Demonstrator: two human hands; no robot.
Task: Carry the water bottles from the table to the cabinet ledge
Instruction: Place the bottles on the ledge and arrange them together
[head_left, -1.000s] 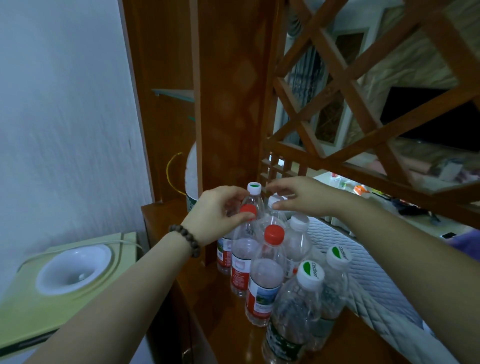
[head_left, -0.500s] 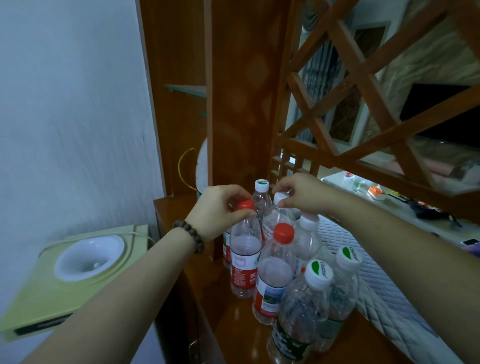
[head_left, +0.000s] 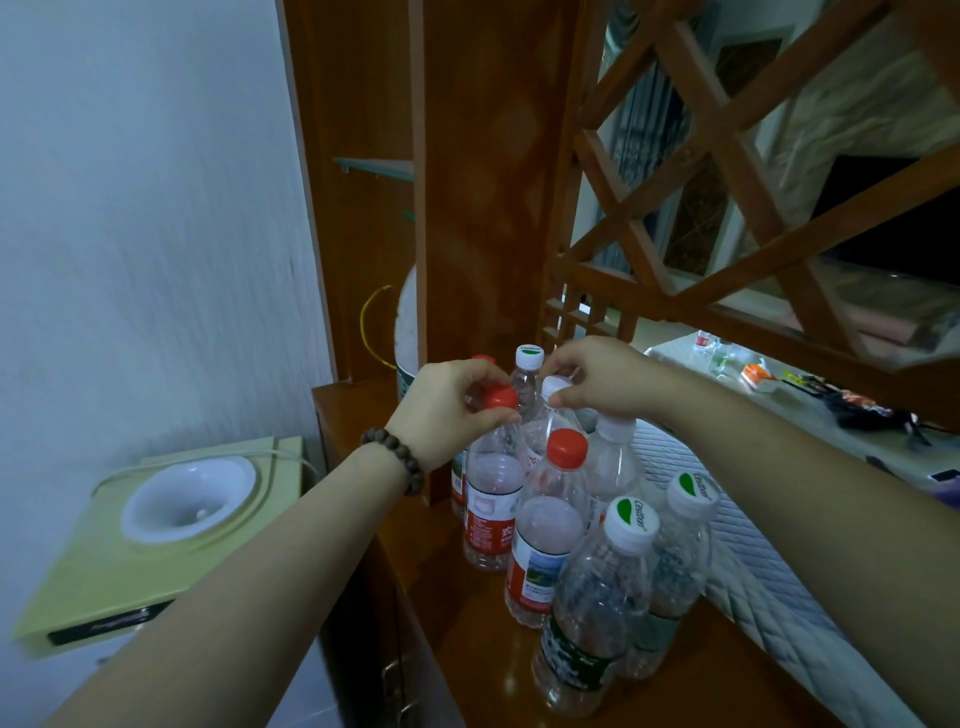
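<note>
A cluster of clear plastic water bottles stands upright on the glossy brown wooden cabinet ledge (head_left: 467, 613), packed close and mostly touching one another. The person's left hand (head_left: 447, 410), with a dark wooden bead bracelet (head_left: 397, 457) on its wrist, is curled around the neck of a clear bottle with a red cap and red label (head_left: 491, 499), thumb and fingers pinched just under the cap; the bottle's base sits on the ledge. The right hand (head_left: 597, 382) closes its fingertips on the white cap of a clear bottle (head_left: 545, 426) near the middle of the cluster, and whether that bottle's base touches the wood is hidden by the others. Behind the two hands rises a bottle with a white cap bearing a green mark (head_left: 529, 382). In front stands another red-capped bottle with a red and white label (head_left: 550, 525), and nearest to the viewer two bottles with white, green-marked caps and dark green labels (head_left: 602, 618) stand side by side. A white quilted cloth (head_left: 763, 561) lies along the right of the ledge. To the left, lower down, sits a pale green box-shaped appliance with a white round funnel top (head_left: 171, 525). A wooden lattice screen (head_left: 727, 171) rises above the ledge.
</note>
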